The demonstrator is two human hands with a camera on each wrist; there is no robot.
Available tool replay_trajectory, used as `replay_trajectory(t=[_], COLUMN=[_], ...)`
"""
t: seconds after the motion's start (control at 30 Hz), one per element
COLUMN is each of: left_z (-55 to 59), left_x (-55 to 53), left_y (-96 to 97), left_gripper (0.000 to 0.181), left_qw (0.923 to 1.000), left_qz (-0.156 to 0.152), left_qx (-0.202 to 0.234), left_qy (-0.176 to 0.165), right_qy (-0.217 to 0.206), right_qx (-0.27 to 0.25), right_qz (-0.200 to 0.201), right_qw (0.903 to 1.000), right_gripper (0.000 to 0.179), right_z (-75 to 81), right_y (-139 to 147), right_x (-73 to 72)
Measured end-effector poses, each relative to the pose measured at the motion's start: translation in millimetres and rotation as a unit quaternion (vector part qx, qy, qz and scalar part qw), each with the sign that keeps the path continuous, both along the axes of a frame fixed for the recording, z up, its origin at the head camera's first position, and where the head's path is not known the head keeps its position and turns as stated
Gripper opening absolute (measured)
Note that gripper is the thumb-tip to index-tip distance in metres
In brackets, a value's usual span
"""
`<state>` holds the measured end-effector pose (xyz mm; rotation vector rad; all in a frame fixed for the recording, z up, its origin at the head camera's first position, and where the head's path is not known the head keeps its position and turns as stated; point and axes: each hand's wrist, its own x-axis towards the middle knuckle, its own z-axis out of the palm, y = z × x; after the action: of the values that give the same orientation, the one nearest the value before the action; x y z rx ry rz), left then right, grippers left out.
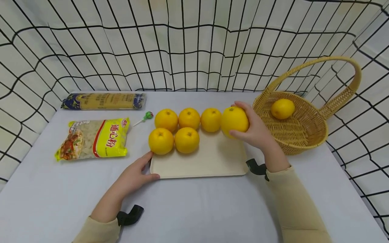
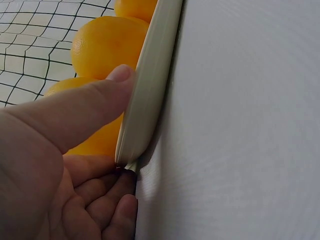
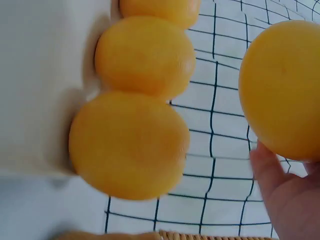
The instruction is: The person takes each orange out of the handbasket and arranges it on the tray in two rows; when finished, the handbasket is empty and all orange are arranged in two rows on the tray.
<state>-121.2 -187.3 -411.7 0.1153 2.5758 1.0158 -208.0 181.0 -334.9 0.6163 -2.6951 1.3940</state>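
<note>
My right hand (image 1: 253,126) grips an orange (image 1: 234,120) and holds it over the back right part of a cream tray (image 1: 197,165). In the right wrist view this held orange (image 3: 285,90) appears apart from the oranges on the tray. Several oranges (image 1: 187,140) sit on the tray's left and back, three in the back row and two in front. At the tray's front left corner, my left hand (image 1: 135,175) holds the edge, thumb at the front side and fingers at the left side. The left wrist view shows the thumb (image 2: 107,95) against the tray wall (image 2: 150,85).
To the right stands a wicker basket (image 1: 291,135) with a tall handle and a lemon (image 1: 282,108) inside. A yellow pasta bag (image 1: 94,139), a noodle packet (image 1: 103,101) and a lollipop (image 1: 148,115) lie left. Black wire mesh (image 1: 182,54) borders the white table.
</note>
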Motion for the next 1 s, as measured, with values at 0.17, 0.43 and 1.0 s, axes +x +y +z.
replay_trajectory(t=[0.17, 0.43, 1.0], left_z=[0.2, -0.7, -1.1], left_x=[-3.1, -2.8, 1.1], left_y=[4.9, 3.1, -0.6], left_gripper=[0.089, 0.09, 0.092], left_qw=[0.9999, 1.0, 0.9999], left_qz=[-0.004, 0.005, 0.003], left_qx=[0.009, -0.002, -0.011], left_qy=[0.007, 0.002, 0.003], right_qy=[0.01, -0.005, -0.004], right_qx=[-0.009, -0.023, -0.011], right_qz=[0.008, 0.031, 0.068], right_qw=[0.9999, 0.9992, 0.9976], right_gripper=[0.085, 0.078, 0.083], right_z=[-3.5, -16.1, -28.9], right_y=[-7, -16, -31], right_x=[3.6, 9.1, 7.9])
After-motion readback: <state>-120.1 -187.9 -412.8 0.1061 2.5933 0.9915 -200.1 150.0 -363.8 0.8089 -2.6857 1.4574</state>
